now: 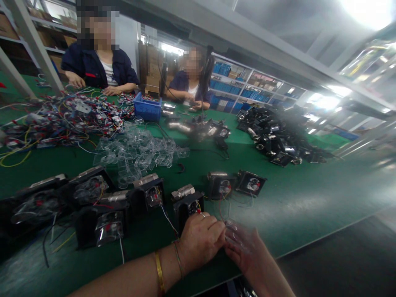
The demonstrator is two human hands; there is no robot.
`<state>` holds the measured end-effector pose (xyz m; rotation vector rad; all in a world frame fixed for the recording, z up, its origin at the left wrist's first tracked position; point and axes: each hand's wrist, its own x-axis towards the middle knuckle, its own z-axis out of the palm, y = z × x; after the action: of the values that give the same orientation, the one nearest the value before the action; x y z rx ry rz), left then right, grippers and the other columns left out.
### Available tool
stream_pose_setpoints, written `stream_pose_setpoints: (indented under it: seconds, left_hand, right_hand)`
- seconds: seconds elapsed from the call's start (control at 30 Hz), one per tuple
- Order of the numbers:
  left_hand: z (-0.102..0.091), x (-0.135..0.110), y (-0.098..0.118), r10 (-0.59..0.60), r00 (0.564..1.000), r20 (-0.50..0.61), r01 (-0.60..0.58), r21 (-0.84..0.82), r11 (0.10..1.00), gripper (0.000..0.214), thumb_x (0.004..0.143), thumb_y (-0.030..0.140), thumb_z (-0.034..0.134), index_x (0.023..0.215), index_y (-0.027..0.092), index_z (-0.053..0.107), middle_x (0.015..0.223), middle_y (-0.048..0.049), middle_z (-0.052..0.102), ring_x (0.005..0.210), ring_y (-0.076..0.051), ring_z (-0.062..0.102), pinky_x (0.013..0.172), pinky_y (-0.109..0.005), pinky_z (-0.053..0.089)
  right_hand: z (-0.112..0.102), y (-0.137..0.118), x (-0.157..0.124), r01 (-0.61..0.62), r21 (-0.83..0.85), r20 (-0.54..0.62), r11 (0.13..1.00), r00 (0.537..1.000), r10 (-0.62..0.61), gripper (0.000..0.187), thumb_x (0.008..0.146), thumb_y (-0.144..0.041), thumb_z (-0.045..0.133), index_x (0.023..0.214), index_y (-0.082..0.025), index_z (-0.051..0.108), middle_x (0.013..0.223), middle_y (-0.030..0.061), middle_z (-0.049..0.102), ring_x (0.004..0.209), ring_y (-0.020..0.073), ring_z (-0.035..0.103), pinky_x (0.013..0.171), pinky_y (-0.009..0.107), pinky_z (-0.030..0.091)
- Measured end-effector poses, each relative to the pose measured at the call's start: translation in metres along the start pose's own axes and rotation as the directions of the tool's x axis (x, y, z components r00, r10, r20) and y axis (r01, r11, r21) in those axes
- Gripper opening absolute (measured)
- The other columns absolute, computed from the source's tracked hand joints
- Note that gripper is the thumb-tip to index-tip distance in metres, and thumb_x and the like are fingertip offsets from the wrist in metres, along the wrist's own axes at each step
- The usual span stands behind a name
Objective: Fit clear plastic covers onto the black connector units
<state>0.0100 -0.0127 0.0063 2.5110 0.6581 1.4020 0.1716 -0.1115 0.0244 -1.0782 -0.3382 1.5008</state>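
My left hand [201,239] is curled closed, its fingertips meeting the fingers of my right hand; whatever it pinches is hidden. In my right hand [249,249], which is blurred, a clear plastic cover [236,233] appears to lie against the fingers. Just behind my left hand stands a black housing [182,206] with a metal valve body [183,192] at its back. Farther right are two more black units, one housing [218,187] with thin wires trailing toward my hands and another housing [252,183] beside it.
Several black housings with clear covers [109,229] line the left. Behind them lie a heap of clear plastic covers [139,150], a pile of wired parts [77,115] and a blue bin [147,108]. Black units [278,136] are heaped back right. Two people [100,70] sit across the green table [309,185].
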Motion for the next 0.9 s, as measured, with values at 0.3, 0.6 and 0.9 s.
stream_pose_setpoints:
  seconds: [0.3, 0.6, 0.9]
  left_hand:
    - [-0.0045, 0.0035, 0.0007, 0.013, 1.000, -0.003, -0.013, 0.010, 1.000, 0.038, 0.106, 0.025, 0.031, 0.074, 0.020, 0.051, 0.063, 0.0010, 0.051, 0.058, -0.015, 0.048, 0.057, -0.030, 0.034]
    - [-0.0004, -0.0001, -0.0016, 0.051, 0.999, 0.016, -0.051, 0.003, 0.999, 0.037, 0.105, 0.026, 0.033, 0.073, 0.020, 0.050, 0.064, 0.0011, 0.051, 0.058, -0.015, 0.048, 0.056, -0.029, 0.034]
    - [-0.0018, 0.0006, -0.0034, 0.087, 0.995, 0.040, -0.088, 0.032, 0.996, 0.032, 0.102, 0.023, 0.037, 0.074, 0.021, 0.050, 0.065, 0.0009, 0.050, 0.059, -0.017, 0.048, 0.054, -0.031, 0.036]
  right_hand:
    - [0.0054, 0.0011, -0.0009, 0.005, 0.004, -0.026, 1.000, 1.000, -0.005, 0.041, 0.089, -0.057, 0.070, 0.110, -0.022, 0.078, 0.108, 0.0083, 0.081, 0.091, 0.0201, 0.076, 0.081, 0.031, 0.061]
    - [-0.0012, 0.0040, 0.0006, 0.047, -0.037, -0.074, 0.998, 0.996, -0.049, 0.048, 0.088, -0.057, 0.070, 0.115, -0.018, 0.077, 0.107, 0.0122, 0.080, 0.091, 0.0230, 0.075, 0.082, 0.034, 0.060]
    - [-0.0031, 0.0041, -0.0013, 0.069, -0.122, -0.120, 0.990, 0.989, -0.083, 0.051, 0.085, -0.058, 0.072, 0.117, -0.019, 0.076, 0.105, 0.0128, 0.080, 0.092, 0.0264, 0.074, 0.082, 0.038, 0.059]
